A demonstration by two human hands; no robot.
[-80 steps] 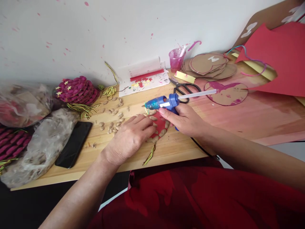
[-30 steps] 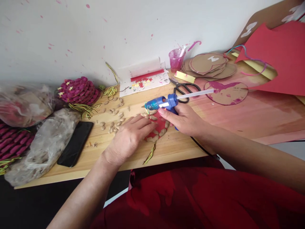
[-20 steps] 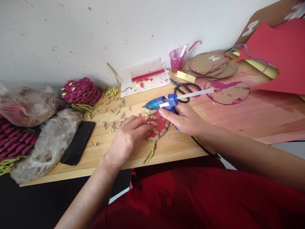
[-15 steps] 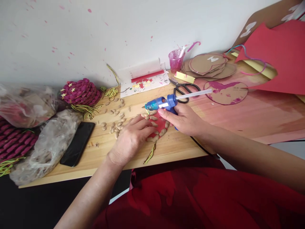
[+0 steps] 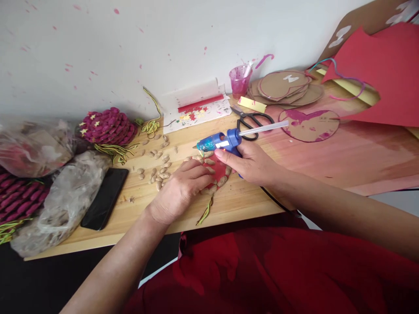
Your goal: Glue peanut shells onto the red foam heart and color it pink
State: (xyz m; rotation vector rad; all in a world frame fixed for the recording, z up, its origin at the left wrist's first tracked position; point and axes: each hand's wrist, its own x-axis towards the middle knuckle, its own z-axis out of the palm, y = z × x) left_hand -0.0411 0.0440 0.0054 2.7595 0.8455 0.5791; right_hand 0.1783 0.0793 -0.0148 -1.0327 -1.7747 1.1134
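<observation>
This looks like a craft corner (whether in a home or a workshop, the view does not settle): a wooden table (image 5: 238, 203), tinted pink toward its right end, stands against a white wall (image 5: 176, 26) spattered with pink. Handcraft shows in a blue hot glue gun (image 5: 214, 143), black-handled scissors (image 5: 244, 115), a magenta-stained plastic cup (image 5: 238, 85), stacked cardboard cutouts (image 5: 273, 83), tiny stars (image 5: 192, 116) on white paper (image 5: 219, 110) and a large cut sheet of red paper (image 5: 393, 69).

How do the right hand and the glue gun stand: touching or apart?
Touching. The head view shows the right hand gripping the glue gun, its thumb lying against the blue body with no gap.
</observation>
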